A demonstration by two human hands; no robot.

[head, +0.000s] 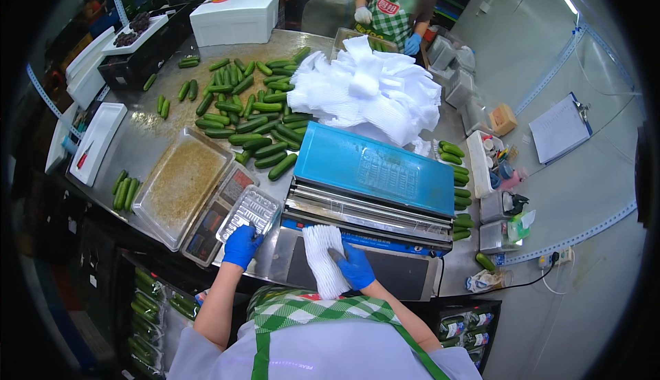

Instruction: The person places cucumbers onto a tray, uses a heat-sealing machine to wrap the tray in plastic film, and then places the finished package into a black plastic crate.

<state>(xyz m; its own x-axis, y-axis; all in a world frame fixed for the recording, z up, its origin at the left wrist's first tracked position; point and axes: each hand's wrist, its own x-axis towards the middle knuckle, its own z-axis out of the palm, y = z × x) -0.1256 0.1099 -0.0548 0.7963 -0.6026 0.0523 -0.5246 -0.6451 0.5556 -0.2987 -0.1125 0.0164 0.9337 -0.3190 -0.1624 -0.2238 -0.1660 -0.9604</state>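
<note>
My left hand (pixel 242 246), in a blue glove, grips the near end of a clear plastic tray (pixel 251 209) with a ribbed bottom. The tray is beside the weighing scale (pixel 209 230). A white foam net sleeve (pixel 324 261) is held in my right hand (pixel 353 265), also gloved in blue, over the dark plate (pixel 402 274) at the front of the film wrapping machine (pixel 371 215). A blue lid or tray (pixel 376 166) covers the back of that machine. Beyond it many loose cucumbers (pixel 258 122) lie on the steel table (pixel 170 83).
A heap of white foam sleeves (pixel 366 91) lies behind the wrapper. Across the table, one person (pixel 394 8) wears a checked apron; another stands behind a white foam box (pixel 234 19). Crates of packed cucumbers (pixel 147 313) sit below the table. A power cord (pixel 505 288) runs along the right.
</note>
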